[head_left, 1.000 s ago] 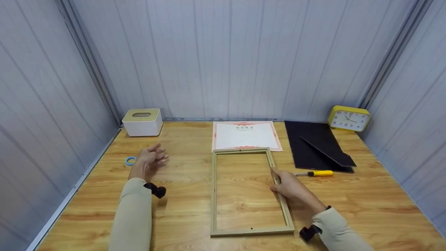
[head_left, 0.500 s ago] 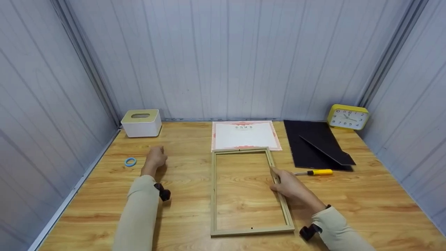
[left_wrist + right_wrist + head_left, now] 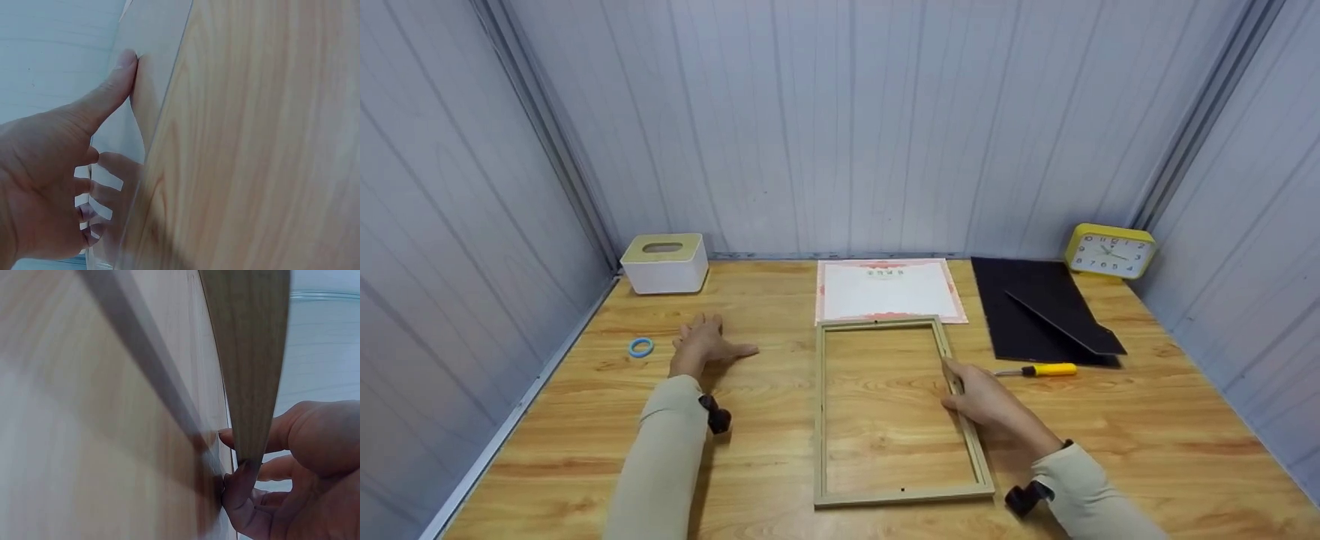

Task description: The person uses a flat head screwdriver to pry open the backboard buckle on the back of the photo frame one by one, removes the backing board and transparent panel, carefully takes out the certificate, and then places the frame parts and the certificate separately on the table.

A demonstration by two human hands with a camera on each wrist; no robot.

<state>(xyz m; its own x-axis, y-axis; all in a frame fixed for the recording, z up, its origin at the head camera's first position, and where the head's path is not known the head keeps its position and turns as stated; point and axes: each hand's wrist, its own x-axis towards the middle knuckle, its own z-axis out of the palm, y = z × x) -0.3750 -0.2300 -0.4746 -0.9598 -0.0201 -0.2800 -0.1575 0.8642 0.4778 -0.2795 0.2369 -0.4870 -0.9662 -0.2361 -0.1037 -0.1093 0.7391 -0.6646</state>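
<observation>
My right hand (image 3: 982, 397) grips the right side of an empty wooden picture frame (image 3: 819, 420), which lies flat on the table. In the right wrist view, the fingers and thumb (image 3: 242, 506) curl round the frame's side bar (image 3: 253, 354). To the left, my left hand (image 3: 703, 345) is spread low over the table, thumb pointing right. The left wrist view shows a clear sheet (image 3: 160, 34) on the wood, its straight edge visible and the hand mirrored in it. The thumb tip and fingertips of that hand (image 3: 50, 174) are right at the sheet's surface.
A red-bordered paper certificate (image 3: 885, 292) lies behind the frame. At right are a black backing board (image 3: 1020, 315) with its stand flap, a yellow-handled screwdriver (image 3: 1050, 370) and a yellow clock (image 3: 1110, 253). At left are a tissue box (image 3: 666, 270) and a blue ring (image 3: 640, 347).
My left hand has moved right, away from the blue ring. Its fingers looked bunched half a second ago and are spread now. The right hand and the picture frame stay put.
</observation>
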